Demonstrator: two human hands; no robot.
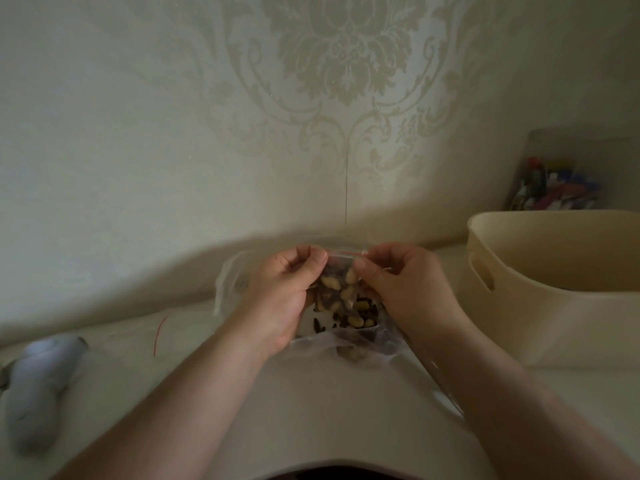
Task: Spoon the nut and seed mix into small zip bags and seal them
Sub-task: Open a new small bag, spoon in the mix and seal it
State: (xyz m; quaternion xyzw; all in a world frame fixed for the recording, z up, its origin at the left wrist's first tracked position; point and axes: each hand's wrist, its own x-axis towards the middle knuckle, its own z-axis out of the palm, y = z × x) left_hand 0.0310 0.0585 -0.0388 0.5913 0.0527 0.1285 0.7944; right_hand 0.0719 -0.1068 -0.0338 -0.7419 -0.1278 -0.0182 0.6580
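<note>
Two hands, left hand [287, 289] and right hand [398, 282], each grip pinched shut on small zip bag [343, 292] top between them

Small zip bag [341, 289] pinched between left hand [282, 292] and right hand [401, 289], above larger bag [349, 344] on table [311, 410]. Tub [554, 289] right; jar [568, 171] behind tub. Bundle, possibly cloth [38, 386], far left.

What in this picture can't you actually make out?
Head view:
- Zip strip of the small bag: both hands pinch its ends, so sealed or open is unclear.
- Big bag of mix: mostly behind the hands.
- Beige bin: its wall hides the contents; cut off by the right edge.
- Grey object, left: blurred.
</note>
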